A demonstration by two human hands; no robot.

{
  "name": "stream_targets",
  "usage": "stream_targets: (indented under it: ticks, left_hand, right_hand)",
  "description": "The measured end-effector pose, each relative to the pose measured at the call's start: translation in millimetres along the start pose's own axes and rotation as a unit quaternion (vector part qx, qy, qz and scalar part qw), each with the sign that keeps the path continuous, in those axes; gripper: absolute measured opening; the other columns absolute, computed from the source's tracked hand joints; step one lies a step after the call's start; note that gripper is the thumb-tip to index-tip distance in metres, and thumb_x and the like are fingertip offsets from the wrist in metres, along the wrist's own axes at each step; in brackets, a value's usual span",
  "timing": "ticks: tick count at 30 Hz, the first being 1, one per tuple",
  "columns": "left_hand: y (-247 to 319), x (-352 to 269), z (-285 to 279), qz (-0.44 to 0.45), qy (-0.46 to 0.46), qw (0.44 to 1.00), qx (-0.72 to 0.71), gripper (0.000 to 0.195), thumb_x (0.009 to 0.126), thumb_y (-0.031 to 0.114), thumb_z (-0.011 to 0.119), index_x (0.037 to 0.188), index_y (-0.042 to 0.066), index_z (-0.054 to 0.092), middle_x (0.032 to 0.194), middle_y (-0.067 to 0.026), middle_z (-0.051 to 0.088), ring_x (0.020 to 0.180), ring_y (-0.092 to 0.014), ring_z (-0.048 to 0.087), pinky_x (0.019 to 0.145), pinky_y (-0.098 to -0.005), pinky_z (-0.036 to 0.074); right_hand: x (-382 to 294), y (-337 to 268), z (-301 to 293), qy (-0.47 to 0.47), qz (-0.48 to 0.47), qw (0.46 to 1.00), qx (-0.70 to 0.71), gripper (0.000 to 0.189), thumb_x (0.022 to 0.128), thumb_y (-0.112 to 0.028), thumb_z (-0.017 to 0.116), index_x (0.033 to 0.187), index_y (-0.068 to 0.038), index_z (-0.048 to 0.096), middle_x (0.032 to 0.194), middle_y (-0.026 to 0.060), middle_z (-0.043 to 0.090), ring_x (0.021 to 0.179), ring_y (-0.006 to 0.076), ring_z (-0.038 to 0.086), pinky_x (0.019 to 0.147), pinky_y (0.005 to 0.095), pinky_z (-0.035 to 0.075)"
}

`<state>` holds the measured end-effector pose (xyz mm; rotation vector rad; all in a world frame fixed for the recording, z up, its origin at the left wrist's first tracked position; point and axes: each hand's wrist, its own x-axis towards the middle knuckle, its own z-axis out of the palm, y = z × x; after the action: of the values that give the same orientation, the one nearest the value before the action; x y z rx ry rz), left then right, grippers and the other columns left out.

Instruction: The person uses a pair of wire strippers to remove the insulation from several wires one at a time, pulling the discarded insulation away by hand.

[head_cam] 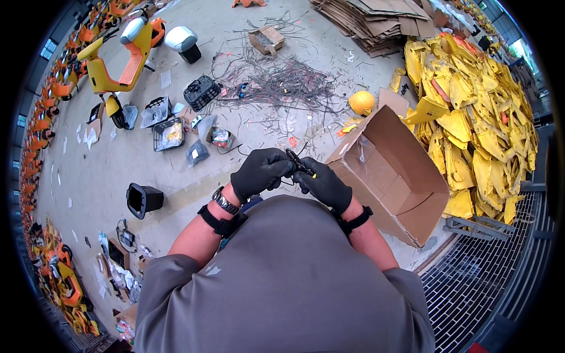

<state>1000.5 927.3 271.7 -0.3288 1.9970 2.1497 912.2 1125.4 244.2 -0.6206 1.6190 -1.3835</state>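
Note:
Both my hands wear black gloves and are close together in front of my chest. In my right hand (326, 183) is a slender dark object (296, 159) with a small yellow spot near its lower end; the picture does not settle whether it is a tool or a cable part. My left hand (262, 173) has its fingers curled against the upper left of this object, and a thin black cable (288, 182) shows between the gloves. What the left fingers pinch is mostly hidden. Beyond the hands, a tangle of cut wires (293, 81) covers the concrete floor.
An open cardboard box (397, 176) stands at my right, before a heap of yellow plastic panels (481, 128). A yellow helmet (362, 103) lies behind the box. Black crates (169, 133), a black bin (145, 199) and a yellow scooter (121, 66) are at left.

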Motion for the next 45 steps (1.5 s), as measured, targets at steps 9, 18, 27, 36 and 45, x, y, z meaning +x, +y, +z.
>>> stream_targets:
  ticks: [9,18,27,36,45]
  left_hand:
    - [-10,5,2,0.025,0.017,0.999,0.028,0.019,0.091,0.020,0.064,0.095,0.002,0.067,0.068,0.0006,0.060,0.053,-0.006,0.049,0.047,-0.0227,0.037]
    - [-4,3,4,0.030,0.025,0.990,0.133,0.018,0.089,0.018,0.061,0.089,0.002,0.070,0.065,-0.0043,0.063,0.056,-0.011,0.056,0.054,-0.0289,0.046]
    - [-60,26,-8,0.130,0.120,0.909,0.376,0.021,0.089,0.030,0.062,0.091,0.011,0.071,0.079,-0.0145,0.069,0.074,-0.035,0.066,0.066,-0.0449,0.051]
    - [-61,27,-18,0.073,0.000,0.966,0.249,0.022,0.085,0.023,0.071,0.093,0.003,0.072,0.071,-0.0093,0.068,0.066,-0.012,0.061,0.065,-0.0322,0.051]
    - [-53,10,-34,-0.040,0.047,0.994,0.095,0.027,0.088,0.028,0.072,0.083,0.001,0.071,0.065,-0.0032,0.063,0.054,-0.008,0.056,0.048,-0.0258,0.044]
  right_hand:
    - [5,1,-1,-0.035,0.006,0.994,0.105,0.028,0.094,-0.026,0.061,0.109,-0.003,0.057,0.085,0.0019,0.057,0.075,0.0076,0.054,0.065,0.0253,0.049]
    - [4,-11,1,0.017,-0.099,0.995,0.016,0.048,0.084,-0.013,0.064,0.129,0.002,0.054,0.108,0.0052,0.062,0.085,0.0095,0.056,0.075,0.0264,0.050]
    - [6,-26,11,-0.005,-0.102,0.993,-0.061,0.034,0.077,-0.007,0.068,0.109,-0.002,0.057,0.090,0.0025,0.057,0.082,0.0107,0.052,0.074,0.0279,0.046]
    - [11,-20,7,0.057,-0.120,0.990,0.050,0.042,0.083,-0.008,0.069,0.121,0.000,0.055,0.089,0.0016,0.058,0.074,0.0075,0.053,0.068,0.0237,0.046]
    - [5,-3,-21,0.081,-0.121,0.950,0.276,0.035,0.082,-0.007,0.069,0.114,-0.002,0.056,0.085,0.0060,0.061,0.070,0.0122,0.055,0.067,0.0257,0.047]
